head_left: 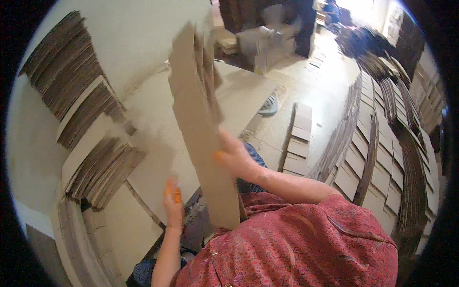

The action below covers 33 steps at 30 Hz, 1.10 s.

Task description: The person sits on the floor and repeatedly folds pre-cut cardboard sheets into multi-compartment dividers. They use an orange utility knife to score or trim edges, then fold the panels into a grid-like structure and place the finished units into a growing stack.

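Note:
A tall bundle of long tan cardboard pieces (196, 138) stands upright in front of me, its lower end against my lap and its blurred top fanning apart. My right hand (238, 155) grips the bundle by its right side, with a bit of orange covering on a finger. To the left of the bundle, my left hand (173, 203) is raised over the board and holds nothing. Its fingers point up, slightly smeared, with an orange wrap round one. Beneath both hands lies a wide pale board (158, 143).
At left, stacked cardboard (103, 170) leans on the board, and more stacks (67, 62) stand by the wall. Long rows of cardboard pieces (368, 158) cover the floor at right. A short row (297, 138) and a grey-blue slipper (269, 105) lie nearer. Another person (331, 12) is far off.

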{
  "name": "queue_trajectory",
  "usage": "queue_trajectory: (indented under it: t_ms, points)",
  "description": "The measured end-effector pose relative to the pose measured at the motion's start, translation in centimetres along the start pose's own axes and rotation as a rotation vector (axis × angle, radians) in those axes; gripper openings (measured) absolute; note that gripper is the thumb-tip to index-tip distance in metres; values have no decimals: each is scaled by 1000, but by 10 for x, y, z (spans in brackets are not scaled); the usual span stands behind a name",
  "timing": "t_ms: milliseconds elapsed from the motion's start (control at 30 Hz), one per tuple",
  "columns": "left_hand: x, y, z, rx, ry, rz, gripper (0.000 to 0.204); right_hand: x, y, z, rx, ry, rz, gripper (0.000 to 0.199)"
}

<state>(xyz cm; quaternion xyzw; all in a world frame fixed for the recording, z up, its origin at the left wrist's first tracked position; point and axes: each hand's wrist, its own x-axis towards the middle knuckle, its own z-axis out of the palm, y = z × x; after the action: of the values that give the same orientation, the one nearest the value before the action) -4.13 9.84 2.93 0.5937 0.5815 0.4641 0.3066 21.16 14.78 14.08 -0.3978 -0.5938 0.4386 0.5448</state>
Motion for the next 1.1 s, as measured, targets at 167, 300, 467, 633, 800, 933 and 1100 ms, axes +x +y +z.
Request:
queue_trajectory:
  t_ms: [167, 300, 467, 633, 800, 933, 1100]
  points:
    - [10, -40, -19, 233, 69, 59, 32, 4, -50, -85, -112, 456, -384, 57]
    - [17, -24, -15, 417, 75, 109, 27, -5, -67, -148, -211, 741, -326, 57]
    - [24, -24, -10, 426, 116, 242, 28, -13, 15, -235, -629, 970, -14, 58]
    - [26, -21, -4, 479, 59, 224, 27, -61, 196, -325, -1229, 1069, 241, 60]
    - [17, -3, -8, 662, 16, 122, 25, -64, 231, -310, -1060, 809, 882, 57]
    - [17, -15, -6, 673, 45, 182, 24, -57, 262, -312, -1082, 790, 969, 46]
    - [18, -18, -3, 700, 42, 165, 23, -49, 296, -325, -1186, 744, 1059, 45]
